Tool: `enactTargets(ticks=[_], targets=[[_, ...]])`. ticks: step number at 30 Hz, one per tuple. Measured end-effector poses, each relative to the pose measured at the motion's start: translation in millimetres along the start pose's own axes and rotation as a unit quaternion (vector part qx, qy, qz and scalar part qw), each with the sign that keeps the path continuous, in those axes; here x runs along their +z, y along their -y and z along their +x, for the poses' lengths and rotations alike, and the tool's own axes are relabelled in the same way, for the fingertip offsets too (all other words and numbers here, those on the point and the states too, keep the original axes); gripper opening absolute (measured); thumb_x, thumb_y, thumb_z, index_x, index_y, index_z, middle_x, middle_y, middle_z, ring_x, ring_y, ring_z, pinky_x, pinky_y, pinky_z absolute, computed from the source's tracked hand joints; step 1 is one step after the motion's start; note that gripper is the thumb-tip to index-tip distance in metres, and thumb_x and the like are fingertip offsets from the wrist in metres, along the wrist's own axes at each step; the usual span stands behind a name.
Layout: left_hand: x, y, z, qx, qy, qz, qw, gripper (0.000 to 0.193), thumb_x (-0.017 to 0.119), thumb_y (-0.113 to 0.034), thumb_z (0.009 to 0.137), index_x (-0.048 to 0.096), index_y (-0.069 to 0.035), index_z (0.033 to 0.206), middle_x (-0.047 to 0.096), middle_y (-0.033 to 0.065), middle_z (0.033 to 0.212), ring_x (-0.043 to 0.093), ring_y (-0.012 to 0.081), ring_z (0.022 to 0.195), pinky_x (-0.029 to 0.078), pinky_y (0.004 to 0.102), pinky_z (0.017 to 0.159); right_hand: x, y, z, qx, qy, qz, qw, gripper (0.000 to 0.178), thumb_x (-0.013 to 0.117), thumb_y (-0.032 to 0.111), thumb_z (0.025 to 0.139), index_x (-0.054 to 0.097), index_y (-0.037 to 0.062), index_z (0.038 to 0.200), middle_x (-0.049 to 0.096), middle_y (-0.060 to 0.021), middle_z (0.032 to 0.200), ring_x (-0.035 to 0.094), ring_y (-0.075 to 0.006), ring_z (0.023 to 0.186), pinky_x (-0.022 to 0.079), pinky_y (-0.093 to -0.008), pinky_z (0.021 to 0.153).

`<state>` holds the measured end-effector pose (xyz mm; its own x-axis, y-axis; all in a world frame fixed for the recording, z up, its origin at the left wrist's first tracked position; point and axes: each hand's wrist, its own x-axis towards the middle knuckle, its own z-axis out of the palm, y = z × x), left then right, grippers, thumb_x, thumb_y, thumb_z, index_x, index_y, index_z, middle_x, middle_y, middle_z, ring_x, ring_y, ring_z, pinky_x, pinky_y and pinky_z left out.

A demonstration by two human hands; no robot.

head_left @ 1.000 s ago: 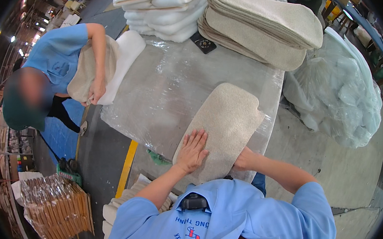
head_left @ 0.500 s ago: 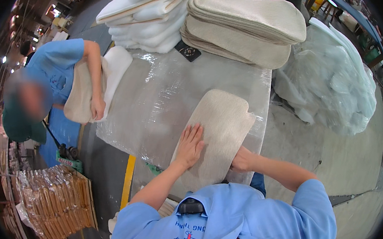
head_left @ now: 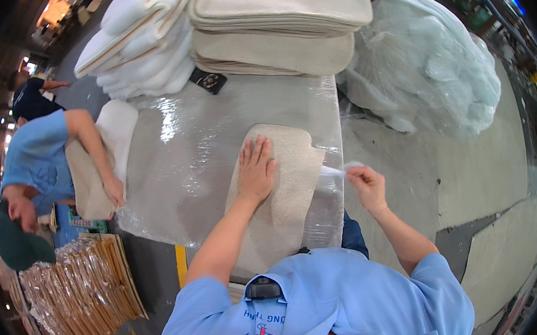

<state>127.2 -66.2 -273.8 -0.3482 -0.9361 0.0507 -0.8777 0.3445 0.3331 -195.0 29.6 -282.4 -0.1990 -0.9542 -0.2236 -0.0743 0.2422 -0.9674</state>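
Observation:
A beige fabric cover point(head_left: 286, 185) lies flat on the plastic-wrapped table point(head_left: 173, 176) in front of me, its near end close to my body. My left hand point(head_left: 257, 168) rests open and flat on it, fingers spread toward the far end. Beyond the right edge of the cover, my right hand point(head_left: 368, 187) pinches the end of a thin white strip point(head_left: 331, 171). The strip stretches from the cover's right edge, near a small notch, to my fingertips. Whether it is cloth or film I cannot tell.
Stacked beige covers point(head_left: 280, 7) and folded white padding point(head_left: 143, 44) fill the table's far end, beside a small black item point(head_left: 208, 81). Right of the table sits a large clear plastic bundle point(head_left: 425, 64). At left, a co-worker point(head_left: 43, 149) handles another beige cover point(head_left: 91, 180); wrapped brown bundles point(head_left: 78, 292) stand nearby.
My right hand has moved from under the cover's near right edge out to the right, drawing the white strip out. My left hand stays on the cover. The whole view has shifted.

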Motion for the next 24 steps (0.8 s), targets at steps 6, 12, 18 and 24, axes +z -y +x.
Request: enactTargets(ticks=[6, 12, 18, 24], targets=[[-4, -15, -24, 0.028, 0.024, 0.013, 0.999, 0.064, 0.042, -0.042, 0.108, 0.031, -0.012, 0.164, 0.021, 0.0117, 0.173, 0.013, 0.0417, 0.160, 0.011, 0.0552, 0.129, -66, -26, -5, 0.060, -0.163, 0.335, 0.926, 0.011, 0.069, 0.003, 0.098, 0.072, 0.0020, 0.108, 0.072, -0.0065, 0.105, 0.069, -0.0179, 0.095, 0.059, -0.0349, 0.087], [-4, -9, -15, 0.030, 0.034, 0.015, 0.999, 0.065, 0.042, -0.044, 0.108, 0.030, -0.013, 0.165, 0.021, 0.0110, 0.173, 0.013, 0.0416, 0.160, 0.011, 0.0559, 0.128, -100, -16, 2, 0.082, -0.197, 0.332, 0.919, 0.014, 0.065, 0.014, 0.103, 0.067, 0.0053, 0.113, 0.066, -0.0011, 0.095, 0.066, -0.0141, 0.086, 0.060, -0.0377, 0.083], [5, -31, 40, 0.017, 0.005, 0.070, 0.997, 0.065, 0.041, -0.044, 0.109, 0.029, -0.014, 0.165, 0.023, 0.0083, 0.173, 0.013, 0.0413, 0.159, 0.011, 0.0558, 0.129, -65, -2, 27, 0.120, -0.160, 0.233, 0.952, 0.014, 0.067, 0.020, 0.102, 0.068, 0.0086, 0.111, 0.058, 0.0040, 0.081, 0.054, -0.0074, 0.066, 0.057, -0.0352, 0.069], [2, -37, -4, 0.007, 0.073, 0.062, 0.995, 0.068, 0.045, -0.041, 0.107, 0.028, -0.010, 0.165, 0.021, 0.0128, 0.173, 0.014, 0.0436, 0.158, 0.011, 0.0579, 0.128, -48, 14, 26, 0.089, -0.168, 0.126, 0.974, 0.016, 0.065, 0.018, 0.101, 0.068, 0.0078, 0.113, 0.054, 0.0057, 0.078, 0.048, -0.0051, 0.062, 0.051, -0.0281, 0.058]])
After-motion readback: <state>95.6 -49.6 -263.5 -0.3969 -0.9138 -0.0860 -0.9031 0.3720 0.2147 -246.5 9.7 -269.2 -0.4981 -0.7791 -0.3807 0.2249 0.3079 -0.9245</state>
